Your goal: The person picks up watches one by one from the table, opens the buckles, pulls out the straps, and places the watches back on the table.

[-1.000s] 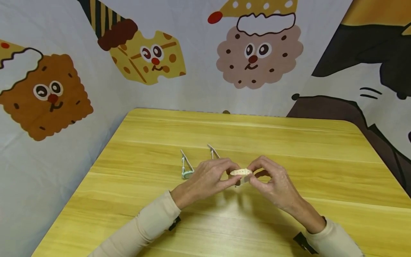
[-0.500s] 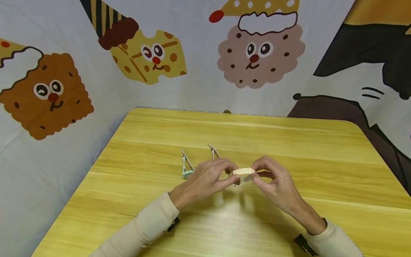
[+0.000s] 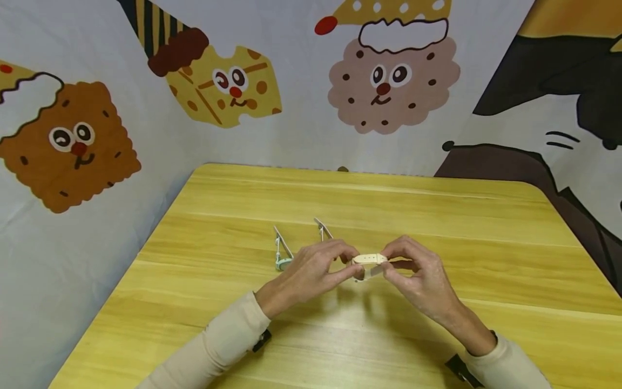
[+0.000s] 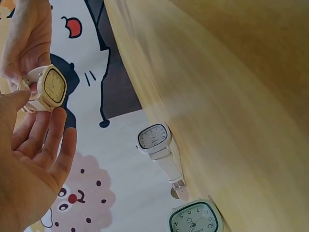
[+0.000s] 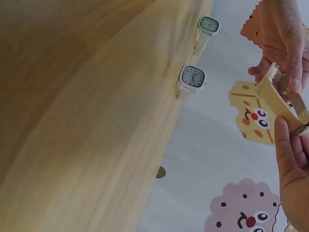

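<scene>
A cream wristwatch (image 3: 369,259) is held a little above the table between two bare hands. At its left end, the left hand (image 3: 311,273) pinches the strap between thumb and fingers. The right hand (image 3: 423,278) pinches its right end, near the buckle (image 5: 301,128). Small holes show along the strap, which is bent into a loop. In the left wrist view the watch's squarish face (image 4: 55,87) is visible. Behind the left hand stand two more watches, a mint green one (image 3: 284,263) and a white one (image 4: 153,137). The left hand partly hides the white one in the head view.
The pale wooden table (image 3: 364,205) has rounded far corners. Behind it and at its left hangs a white cloth (image 3: 301,146) printed with cartoon biscuits and cheese. Both sleeves (image 3: 238,324) rest low over the near part of the table, with dark straps at the wrists.
The right hand has shifted slightly to the right with its end of the watch. The strap shows more length between the hands. The left hand and the two standing watches have hardly moved.
</scene>
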Demonstrator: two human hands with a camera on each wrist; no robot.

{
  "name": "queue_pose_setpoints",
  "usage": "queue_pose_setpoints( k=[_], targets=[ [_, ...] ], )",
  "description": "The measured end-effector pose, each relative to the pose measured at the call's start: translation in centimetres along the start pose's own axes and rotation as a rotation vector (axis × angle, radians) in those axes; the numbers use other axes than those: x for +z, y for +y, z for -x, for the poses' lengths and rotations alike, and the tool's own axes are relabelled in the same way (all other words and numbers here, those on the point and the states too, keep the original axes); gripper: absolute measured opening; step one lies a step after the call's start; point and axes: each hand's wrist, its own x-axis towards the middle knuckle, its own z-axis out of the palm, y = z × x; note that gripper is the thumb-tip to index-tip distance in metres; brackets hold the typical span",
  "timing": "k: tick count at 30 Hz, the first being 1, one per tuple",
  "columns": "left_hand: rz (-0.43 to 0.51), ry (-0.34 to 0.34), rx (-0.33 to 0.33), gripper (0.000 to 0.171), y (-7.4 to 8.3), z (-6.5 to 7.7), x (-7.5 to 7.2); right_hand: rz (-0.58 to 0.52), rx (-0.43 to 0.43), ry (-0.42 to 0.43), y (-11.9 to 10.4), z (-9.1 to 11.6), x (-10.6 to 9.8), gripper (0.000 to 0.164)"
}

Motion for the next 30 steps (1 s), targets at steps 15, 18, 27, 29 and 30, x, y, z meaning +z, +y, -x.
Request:
queue_pose_setpoints(
  k=[15,18,27,29,30],
  targets=[
    [0.035,0.009,-0.026,0.022,-0.32,0.33,0.12,-0.024,-0.057,-0.005,0.46,0.11,0.11,0.021],
    [0.036,0.007,-0.020,0.021,-0.36,0.33,0.17,-0.035,-0.043,-0.011,0.35,0.14,0.08,0.020],
    [0.048,-0.003,-0.036,0.020,-0.47,0.52,0.33,-0.029,-0.002,-0.006,-0.17,0.06,-0.17,0.038],
    [0.047,-0.004,-0.040,0.020,-0.47,0.58,0.36,-0.031,0.009,-0.007,-0.26,0.08,-0.26,0.040],
    [0.046,-0.005,-0.040,0.021,-0.47,0.60,0.37,-0.032,0.007,-0.007,-0.27,0.11,-0.28,0.039]
  ],
)
